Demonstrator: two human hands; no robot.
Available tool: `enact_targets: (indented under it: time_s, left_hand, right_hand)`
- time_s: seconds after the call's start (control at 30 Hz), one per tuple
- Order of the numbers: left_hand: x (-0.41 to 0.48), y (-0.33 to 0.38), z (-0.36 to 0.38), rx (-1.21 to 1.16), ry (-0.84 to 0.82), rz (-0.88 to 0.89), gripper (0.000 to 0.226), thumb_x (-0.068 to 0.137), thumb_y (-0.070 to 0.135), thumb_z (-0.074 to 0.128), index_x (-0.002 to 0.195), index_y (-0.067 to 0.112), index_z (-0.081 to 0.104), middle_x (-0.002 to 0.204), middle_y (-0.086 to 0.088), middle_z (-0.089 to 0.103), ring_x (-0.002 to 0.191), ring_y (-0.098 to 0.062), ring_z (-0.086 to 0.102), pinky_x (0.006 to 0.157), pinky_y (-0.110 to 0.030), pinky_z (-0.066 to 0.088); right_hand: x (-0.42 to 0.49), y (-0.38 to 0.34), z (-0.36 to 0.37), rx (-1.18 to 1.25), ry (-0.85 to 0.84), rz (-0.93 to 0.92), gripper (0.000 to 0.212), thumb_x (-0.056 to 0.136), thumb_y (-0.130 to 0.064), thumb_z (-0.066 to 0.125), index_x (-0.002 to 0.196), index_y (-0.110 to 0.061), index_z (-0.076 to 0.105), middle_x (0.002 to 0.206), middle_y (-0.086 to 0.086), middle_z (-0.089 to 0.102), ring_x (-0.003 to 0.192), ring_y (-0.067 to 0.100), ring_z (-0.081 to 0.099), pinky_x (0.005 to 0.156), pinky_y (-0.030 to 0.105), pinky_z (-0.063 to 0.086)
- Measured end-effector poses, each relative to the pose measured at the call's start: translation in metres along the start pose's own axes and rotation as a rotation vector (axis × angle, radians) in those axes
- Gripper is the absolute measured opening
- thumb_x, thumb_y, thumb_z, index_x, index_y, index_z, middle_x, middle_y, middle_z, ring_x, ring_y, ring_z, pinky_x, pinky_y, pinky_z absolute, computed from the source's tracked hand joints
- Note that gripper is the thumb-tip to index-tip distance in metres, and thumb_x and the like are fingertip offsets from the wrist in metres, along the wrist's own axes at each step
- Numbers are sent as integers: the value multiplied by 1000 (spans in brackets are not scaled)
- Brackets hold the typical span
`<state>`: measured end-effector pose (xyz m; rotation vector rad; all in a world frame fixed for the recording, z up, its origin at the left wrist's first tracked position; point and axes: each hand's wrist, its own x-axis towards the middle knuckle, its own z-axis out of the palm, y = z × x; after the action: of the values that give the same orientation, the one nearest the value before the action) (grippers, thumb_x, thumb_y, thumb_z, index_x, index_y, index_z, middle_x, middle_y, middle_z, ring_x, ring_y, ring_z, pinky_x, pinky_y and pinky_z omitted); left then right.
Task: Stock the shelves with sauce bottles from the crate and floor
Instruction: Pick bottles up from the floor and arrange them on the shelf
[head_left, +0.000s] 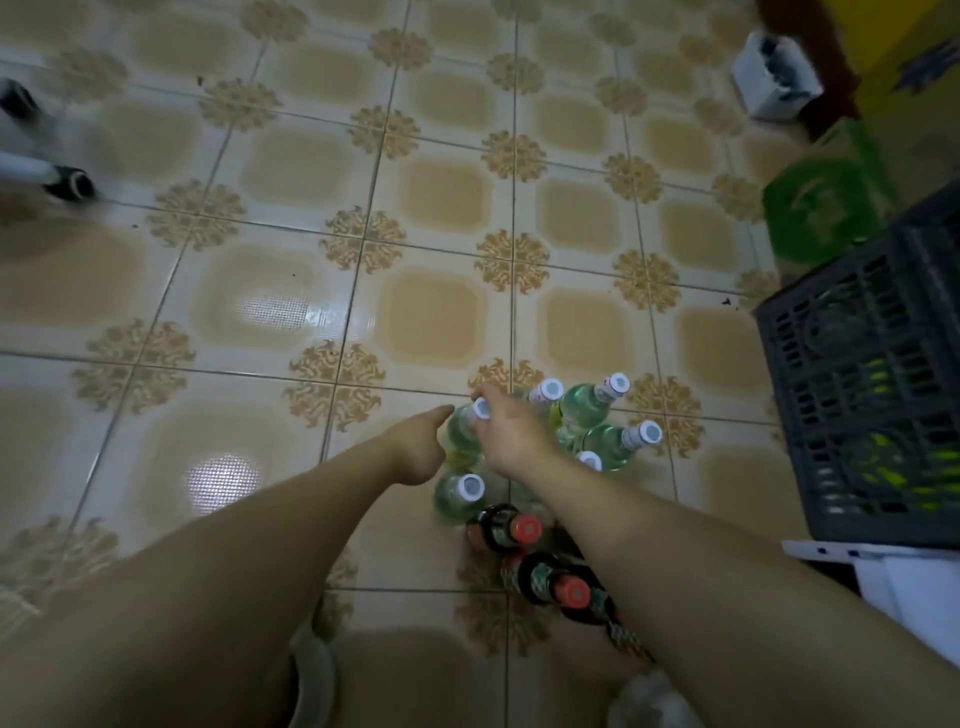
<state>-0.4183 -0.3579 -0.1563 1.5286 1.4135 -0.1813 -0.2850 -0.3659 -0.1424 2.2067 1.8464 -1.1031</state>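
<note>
Far left there's a pair of black caster wheels (72, 184) on a white frame, a bit blurry, sitting on the patterned beige tile floor (291, 171). Nothing else over there tbh.

Moving in, the person's left hand (421, 441) reaches down to a clear bottle (460, 431) with a white cap. Its fingers look straight and lie along the bottle's left side, not wrapped around anything as far as shows. The right hand (511, 431) comes in from the other side, its fingers curled around that same bottle's neck just under the cap, so that's the one doing the actual grabbing.

That bottle stands upright on the floor at the left edge of a tight bunch of clear white-capped bottles (587, 410), all standing. One more of them (470, 487) is just below the left wrist. Nearer the person, two dark bottles with red caps (498, 527) stand right beside the clear ones, partly under the right forearm.

Over on the right is a dark grey lattice crate (857, 389), well apart from the floor bunch, with yellow-green shapes showing through the holes, too murky to say what. Behind it sits a green box (821, 208), and a white container (774, 78) is up in the corner.
</note>
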Motion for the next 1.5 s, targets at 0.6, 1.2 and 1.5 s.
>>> enact_targets:
  time_s: [0.6,1.2,1.5]
  left_hand:
    - [-255,126,-65,-429,294,574,77,74,-10,70,127,25,27,101,3,55,81,-9,62,64,-28,57]
    - [-496,284,-4,-345,87,1053,84,72,-9,73,139,23,32,110,-11,61,94,-24,67,76,-38,58]
    - [-505,334,34,-364,-83,1161,70,73,-9,72,128,21,43,113,-17,64,101,-30,66,87,-48,54]
  right_hand:
    - [-274,-104,-201,544,892,-384,40,99,-39,46,134,-20,41,98,-5,60,87,13,57,68,27,38]
    - [-553,-52,-290,680,1194,-403,56,91,-56,53,137,-27,41,110,-7,55,103,20,59,93,43,50]
    - [-609,3,-279,669,1267,-270,79,77,-58,66,143,-27,35,130,1,58,112,24,60,96,49,50]
